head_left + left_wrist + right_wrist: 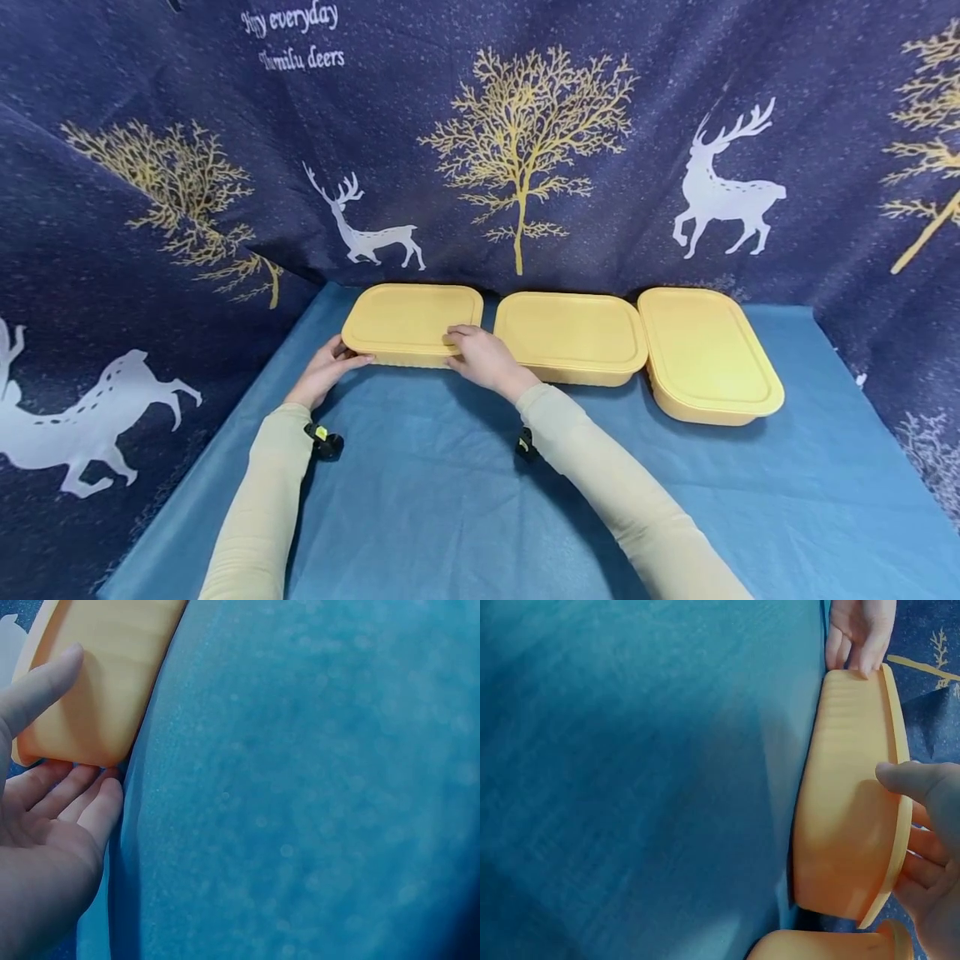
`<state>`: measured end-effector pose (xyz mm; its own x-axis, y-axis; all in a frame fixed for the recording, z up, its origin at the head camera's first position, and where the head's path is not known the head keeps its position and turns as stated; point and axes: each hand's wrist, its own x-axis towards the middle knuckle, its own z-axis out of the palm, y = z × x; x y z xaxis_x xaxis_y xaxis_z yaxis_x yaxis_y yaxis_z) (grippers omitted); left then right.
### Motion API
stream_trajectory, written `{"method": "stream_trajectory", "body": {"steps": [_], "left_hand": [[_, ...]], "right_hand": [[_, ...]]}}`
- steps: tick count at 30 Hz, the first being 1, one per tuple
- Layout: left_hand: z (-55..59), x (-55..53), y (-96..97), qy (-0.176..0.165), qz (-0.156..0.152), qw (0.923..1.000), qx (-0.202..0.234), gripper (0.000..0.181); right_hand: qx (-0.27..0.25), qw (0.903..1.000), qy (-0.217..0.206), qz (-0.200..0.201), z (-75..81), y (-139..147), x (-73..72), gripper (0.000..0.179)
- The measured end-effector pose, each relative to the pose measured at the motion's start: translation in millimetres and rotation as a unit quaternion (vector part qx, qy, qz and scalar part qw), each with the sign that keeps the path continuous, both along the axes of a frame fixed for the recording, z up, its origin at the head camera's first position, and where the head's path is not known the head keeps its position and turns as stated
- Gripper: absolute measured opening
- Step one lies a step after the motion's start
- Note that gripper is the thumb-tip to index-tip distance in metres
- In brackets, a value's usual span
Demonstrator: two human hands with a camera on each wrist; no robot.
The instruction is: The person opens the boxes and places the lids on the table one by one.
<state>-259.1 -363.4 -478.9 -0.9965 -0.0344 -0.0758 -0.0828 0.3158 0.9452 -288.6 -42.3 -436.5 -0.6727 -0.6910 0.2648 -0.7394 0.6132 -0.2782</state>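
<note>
A yellow lidded storage box (pixel 412 310) lies flat at the left end of a row against the back cloth. My left hand (pixel 324 372) holds its left front corner; in the left wrist view the thumb lies on the front wall of the box (pixel 112 690) and the fingers touch its end. At the right front edge, my right hand (pixel 483 358) grips the same box, with fingers over the lid. In the right wrist view its thumb presses the front side near the lid rim (pixel 896 787).
A second yellow lidded box (pixel 573 333) stands just right of the first, a narrow gap between them. Turned lengthwise, a third yellow box (pixel 708 354) sits beside it on the right. Blue cloth (pixel 420 483) covers the table; a dark printed cloth (pixel 585 242) hangs behind.
</note>
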Motion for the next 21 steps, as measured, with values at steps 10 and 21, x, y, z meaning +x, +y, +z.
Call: {"method": "stream_trajectory", "body": {"steps": [10, 21], "left_hand": [[0.3, 0.0, -1.3, -0.005, -0.001, 0.9999, -0.010, 0.085], [0.4, -0.2, -1.2, -0.005, 0.002, 0.9998, -0.018, 0.086]], "right_hand": [[0.009, 0.9999, -0.013, 0.003, 3.3, 1, -2.7, 0.040], [-0.002, 0.9991, -0.043, 0.004, 11.1, 2, -3.8, 0.038]]}}
